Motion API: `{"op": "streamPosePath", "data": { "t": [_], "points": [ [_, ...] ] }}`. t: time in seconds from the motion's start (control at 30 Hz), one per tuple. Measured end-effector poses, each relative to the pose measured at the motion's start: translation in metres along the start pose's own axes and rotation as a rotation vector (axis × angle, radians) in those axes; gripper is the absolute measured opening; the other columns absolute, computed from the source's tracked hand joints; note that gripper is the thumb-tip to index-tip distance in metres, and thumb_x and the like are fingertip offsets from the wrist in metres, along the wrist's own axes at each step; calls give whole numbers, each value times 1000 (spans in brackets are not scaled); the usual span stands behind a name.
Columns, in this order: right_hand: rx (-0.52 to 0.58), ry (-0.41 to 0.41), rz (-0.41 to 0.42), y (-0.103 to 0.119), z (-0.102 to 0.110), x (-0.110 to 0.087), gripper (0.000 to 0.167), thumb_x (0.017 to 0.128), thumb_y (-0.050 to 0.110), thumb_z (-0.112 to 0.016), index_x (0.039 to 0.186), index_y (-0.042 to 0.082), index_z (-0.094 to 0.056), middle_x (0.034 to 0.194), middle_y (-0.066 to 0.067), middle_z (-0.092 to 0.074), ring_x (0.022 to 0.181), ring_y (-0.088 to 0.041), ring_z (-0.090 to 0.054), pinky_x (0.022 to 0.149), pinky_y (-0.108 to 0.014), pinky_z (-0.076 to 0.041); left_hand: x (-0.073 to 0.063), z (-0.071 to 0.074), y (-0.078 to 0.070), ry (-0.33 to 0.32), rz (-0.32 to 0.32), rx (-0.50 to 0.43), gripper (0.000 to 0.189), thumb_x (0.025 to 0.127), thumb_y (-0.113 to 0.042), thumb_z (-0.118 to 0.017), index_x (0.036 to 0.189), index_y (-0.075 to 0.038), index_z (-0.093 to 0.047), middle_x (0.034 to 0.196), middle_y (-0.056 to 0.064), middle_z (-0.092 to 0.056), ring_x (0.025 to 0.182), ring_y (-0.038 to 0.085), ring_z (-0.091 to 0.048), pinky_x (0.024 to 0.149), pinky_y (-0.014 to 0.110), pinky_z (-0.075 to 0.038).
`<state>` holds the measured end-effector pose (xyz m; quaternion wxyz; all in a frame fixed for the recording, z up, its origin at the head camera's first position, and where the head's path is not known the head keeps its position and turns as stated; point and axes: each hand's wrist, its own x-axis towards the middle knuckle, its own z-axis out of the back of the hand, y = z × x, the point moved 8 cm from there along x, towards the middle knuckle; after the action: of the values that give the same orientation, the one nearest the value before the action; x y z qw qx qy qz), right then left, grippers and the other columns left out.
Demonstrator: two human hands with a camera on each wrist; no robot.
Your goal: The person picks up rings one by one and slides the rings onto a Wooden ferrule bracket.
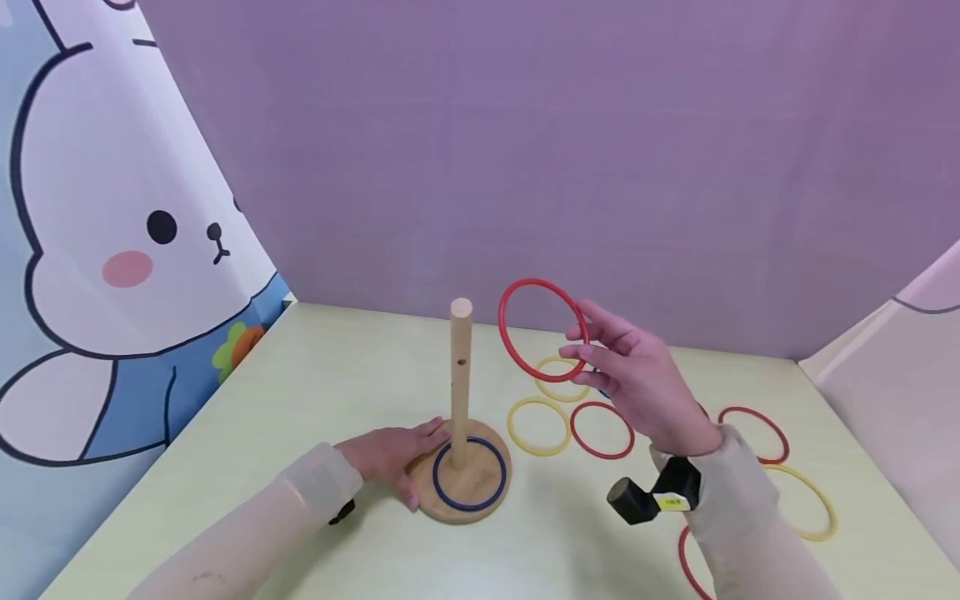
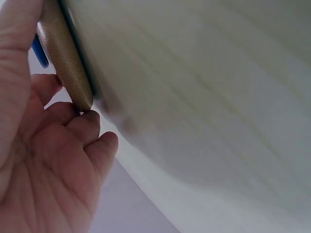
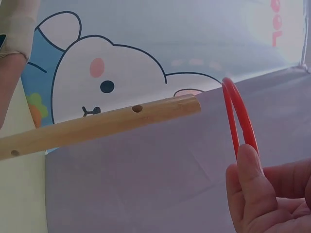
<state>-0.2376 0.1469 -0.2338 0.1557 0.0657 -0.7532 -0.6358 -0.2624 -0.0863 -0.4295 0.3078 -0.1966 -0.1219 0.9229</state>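
In the head view a wooden post [image 1: 460, 392] stands upright on a round wooden base [image 1: 461, 517]. A blue ring [image 1: 436, 479] lies flat on that base, around the foot of the post. My left hand [image 1: 390, 458] holds the base by its left edge; up close, its fingers curl against the wooden rim [image 2: 68, 63]. Raised to the right of the post top, my right hand [image 1: 637, 375] pinches a red ring [image 1: 502, 321] between thumb and fingers. The right wrist view has this ring [image 3: 247, 121] tilted nearly edge-on, apart from the end of the post [image 3: 165, 109].
Loose rings lie on the pale table [image 1: 300, 375] to the right, among them a yellow ring [image 1: 511, 425] and a red ring [image 1: 602, 457]. Farther right are another red ring [image 1: 786, 446] and yellow ring [image 1: 832, 518]. A purple cloth [image 1: 525, 167] hangs behind.
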Motion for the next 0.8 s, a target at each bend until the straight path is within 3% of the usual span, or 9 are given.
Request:
{"op": "streamPosePath", "data": {
  "t": [0.2,0.53,0.8],
  "points": [
    [8,-9,3,-1,-10,4,58,96,-4,-49,150,3,-28,104,-3,-59,92,-8,-65,73,-21,-55,0,0,-1,-7,-18,10,107,62,-35,-88,151,-12,-32,157,11,-23,128,35,-44,106,45,-36],
    [-68,8,-3,-7,-26,10,57,96,-7,-47,149,2,-29,106,-3,-56,93,-7,-64,75,-21,-55,0,1,0,17,20,-26,104,64,-33,-88,150,-15,-33,158,6,-22,132,32,-41,108,44,-34],
    [-63,30,-4,-11,-39,15,56,96,-6,-47,149,0,-28,107,-5,-54,93,-8,-64,74,-21,-55,-1,1,0,13,6,-21,105,64,-33,-88,150,-12,-33,157,9,-23,131,34,-42,107,45,-35]
  ]
}}
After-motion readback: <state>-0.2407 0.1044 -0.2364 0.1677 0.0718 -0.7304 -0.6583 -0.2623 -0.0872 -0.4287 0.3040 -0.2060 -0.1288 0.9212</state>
